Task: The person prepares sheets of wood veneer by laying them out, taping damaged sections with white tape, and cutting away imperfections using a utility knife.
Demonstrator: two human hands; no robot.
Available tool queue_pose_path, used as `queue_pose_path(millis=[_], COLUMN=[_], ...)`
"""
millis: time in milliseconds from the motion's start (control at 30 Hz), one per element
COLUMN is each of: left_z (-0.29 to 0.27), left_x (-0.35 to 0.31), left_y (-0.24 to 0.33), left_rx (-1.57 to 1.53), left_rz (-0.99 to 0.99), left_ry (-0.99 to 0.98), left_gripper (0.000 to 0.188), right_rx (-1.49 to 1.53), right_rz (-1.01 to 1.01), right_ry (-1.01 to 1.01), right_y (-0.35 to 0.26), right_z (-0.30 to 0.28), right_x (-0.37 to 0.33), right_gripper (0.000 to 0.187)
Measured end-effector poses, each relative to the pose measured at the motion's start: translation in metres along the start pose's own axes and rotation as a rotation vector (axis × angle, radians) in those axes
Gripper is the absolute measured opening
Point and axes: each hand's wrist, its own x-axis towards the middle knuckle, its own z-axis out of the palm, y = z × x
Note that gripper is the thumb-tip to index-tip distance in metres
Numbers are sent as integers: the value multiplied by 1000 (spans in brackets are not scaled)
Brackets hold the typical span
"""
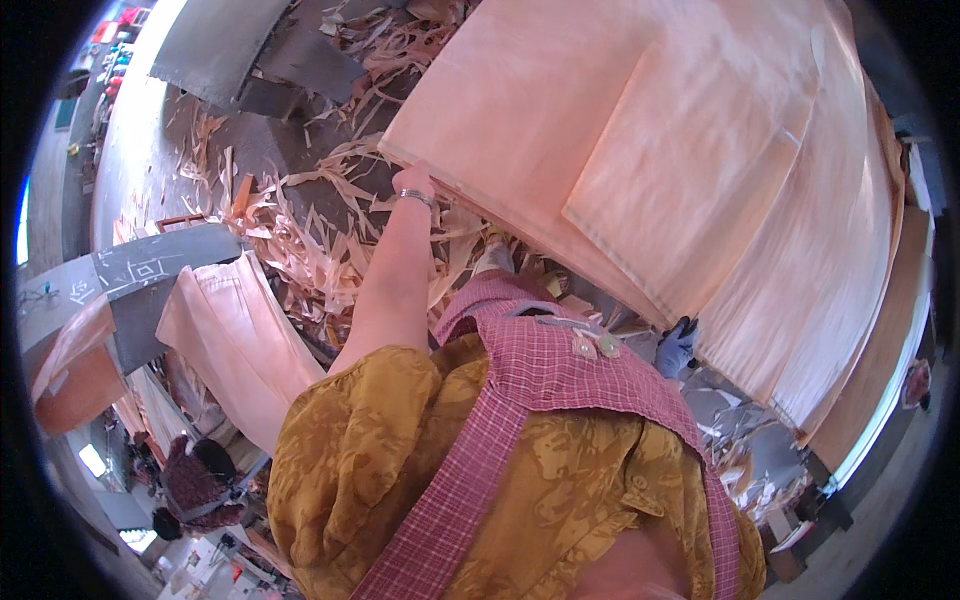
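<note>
Broad, thin, pinkish wood veneer sheets [520, 110] lie stacked in front of me, filling the upper right of the head view. My left hand [413, 181] is bare, with a metal band at the wrist. Its fingers are closed around the near left edge of the stack, and the fingertips are hidden. At the near edge further right is my right hand [676, 348], in a grey-blue glove with dark fingertips. It appears to pinch the sheet edge there. A smaller veneer sheet [650, 170] overlaps the others on top.
Torn veneer strips [310, 240] litter the floor around my feet. To the left, more veneer [240, 330] drapes over a grey curved surface [150, 270] with chalk marks. A person [200, 480] in dark red is at the lower left. Grey panels [220, 50] stand at the upper left.
</note>
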Motion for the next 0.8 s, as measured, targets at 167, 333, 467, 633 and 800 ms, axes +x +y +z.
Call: queue_pose_path(millis=[167,333,467,633,800], left_z=[-2,-18,-9,-15,-16], left_x=[-8,3,12,21,-41], left_y=[6,7,2,-2,2], left_rx=[103,121,136,79,688], left_rz=[-4,-27,-42,-54,553], left_ry=[-82,-144,-90,-140,111], left_gripper=[17,19,16,15,32], right_rx=[-14,-18,121,185,210], right_rz=[44,-42,-12,27,-39], right_ry=[11,90,83,70,141], right_y=[-2,3,26,44,44], right_z=[-4,6,18,29,33], right_x=[-10,-4,2,7,-1], right_gripper=[60,60,55,53,55])
